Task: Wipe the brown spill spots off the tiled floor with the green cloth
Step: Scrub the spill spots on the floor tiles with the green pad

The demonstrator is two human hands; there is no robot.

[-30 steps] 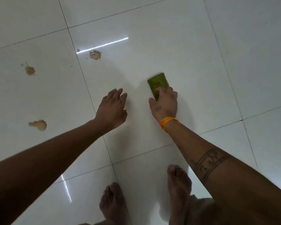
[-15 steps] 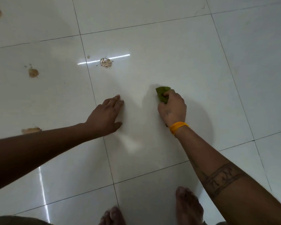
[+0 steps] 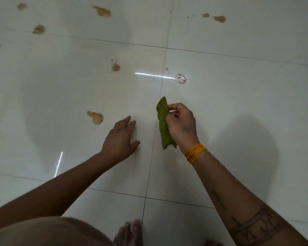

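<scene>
My right hand [image 3: 181, 125] grips the green cloth [image 3: 163, 121] with curled fingers, holding it up off the white tiled floor [image 3: 238, 112] so that it hangs in a long strip. My left hand [image 3: 120, 140] rests flat on the floor with its fingers straight, just left of the cloth. A brown spill spot [image 3: 95, 117] lies close to the left hand's fingertips. Another spot [image 3: 115, 67] is farther ahead, and one spot [image 3: 181, 79] glints under a light reflection beyond the cloth. Several more spots [image 3: 102, 11] dot the far tiles.
My bare feet [image 3: 130, 233] stand at the bottom edge, and a knee in tan cloth [image 3: 43, 231] fills the lower left corner. An orange band [image 3: 195, 152] circles my right wrist. Dark grout lines cross the glossy tiles.
My right hand has lifted the cloth from the floor and now holds it hanging. The view has swung up and right, showing more spots ahead. The left hand stays flat on the floor.
</scene>
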